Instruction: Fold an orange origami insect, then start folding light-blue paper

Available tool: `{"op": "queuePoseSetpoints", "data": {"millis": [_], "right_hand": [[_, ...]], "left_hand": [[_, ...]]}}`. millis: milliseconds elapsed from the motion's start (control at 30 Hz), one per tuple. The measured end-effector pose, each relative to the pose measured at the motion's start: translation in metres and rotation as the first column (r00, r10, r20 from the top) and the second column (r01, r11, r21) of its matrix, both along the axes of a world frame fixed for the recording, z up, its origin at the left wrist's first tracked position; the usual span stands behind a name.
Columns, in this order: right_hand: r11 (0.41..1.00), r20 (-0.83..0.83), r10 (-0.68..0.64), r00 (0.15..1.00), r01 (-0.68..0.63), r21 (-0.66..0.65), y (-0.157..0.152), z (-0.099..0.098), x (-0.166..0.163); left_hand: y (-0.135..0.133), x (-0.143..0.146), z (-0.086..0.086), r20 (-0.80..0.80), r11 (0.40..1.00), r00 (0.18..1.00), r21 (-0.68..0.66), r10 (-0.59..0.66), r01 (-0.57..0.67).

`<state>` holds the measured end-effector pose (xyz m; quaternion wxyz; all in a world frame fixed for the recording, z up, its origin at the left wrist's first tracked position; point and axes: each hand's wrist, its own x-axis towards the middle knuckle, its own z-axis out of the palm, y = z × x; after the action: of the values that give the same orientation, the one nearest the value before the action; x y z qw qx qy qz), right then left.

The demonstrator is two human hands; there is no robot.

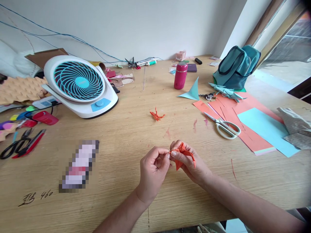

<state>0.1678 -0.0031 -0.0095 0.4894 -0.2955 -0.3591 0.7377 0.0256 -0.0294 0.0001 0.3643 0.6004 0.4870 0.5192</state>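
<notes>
Both of my hands meet over the front middle of the wooden table (126, 136). My right hand (191, 165) is closed around a small folded orange paper piece (182, 154). My left hand (153, 168) pinches the left tip of that same piece with thumb and forefinger. A finished small orange paper figure (156, 115) lies on the table beyond my hands. White-handled scissors (224, 126) rest on sheets of orange paper (243, 129) and light blue paper (267, 129) to the right.
A white and teal desk fan (80, 85) stands at the back left. A pink bottle (180, 76), a teal paper cone (193, 92) and a teal bag (236, 66) sit at the back right. Black and red scissors (21, 145) lie at the left edge.
</notes>
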Motion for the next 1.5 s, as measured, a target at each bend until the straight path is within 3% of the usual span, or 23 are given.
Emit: {"op": "queuePoseSetpoints", "data": {"millis": [100, 267, 533, 733, 1000, 1233, 1500], "right_hand": [[1.000, -0.001, -0.004, 1.000, 0.004, -0.020, -0.002, 0.000, -0.002], [1.000, 0.009, -0.014, 1.000, 0.014, -0.010, -0.003, -0.002, -0.003], [0.995, 0.046, -0.097, 0.994, 0.098, -0.015, -0.005, -0.006, -0.003], [0.994, -0.006, -0.106, 0.994, 0.105, -0.010, -0.007, -0.006, -0.004], [0.989, 0.101, -0.109, 0.989, 0.098, 0.109, -0.009, -0.013, -0.002], [0.988, 0.158, -0.100, 0.982, 0.078, 0.137, -0.009, -0.014, -0.001], [0.981, 0.155, -0.164, 0.974, 0.145, 0.126, -0.007, -0.013, 0.000]], "left_hand": [[0.002, -0.002, 0.001, -0.123, 0.997, 0.991, 0.069, 0.053, -0.044], [0.006, -0.004, 0.001, -0.137, 0.994, 0.990, 0.101, 0.046, -0.032], [0.003, -0.004, -0.003, -0.296, 0.931, 0.948, 0.366, 0.115, 0.001], [0.005, -0.006, -0.004, -0.346, 0.911, 0.928, 0.411, 0.141, 0.015], [0.004, -0.005, 0.003, -0.267, 0.956, 0.957, 0.291, 0.114, -0.032], [0.003, -0.008, 0.008, -0.156, 0.999, 0.988, 0.026, -0.019, 0.024], [0.006, -0.006, -0.003, -0.077, 0.998, 0.995, -0.018, -0.059, 0.057]]}}
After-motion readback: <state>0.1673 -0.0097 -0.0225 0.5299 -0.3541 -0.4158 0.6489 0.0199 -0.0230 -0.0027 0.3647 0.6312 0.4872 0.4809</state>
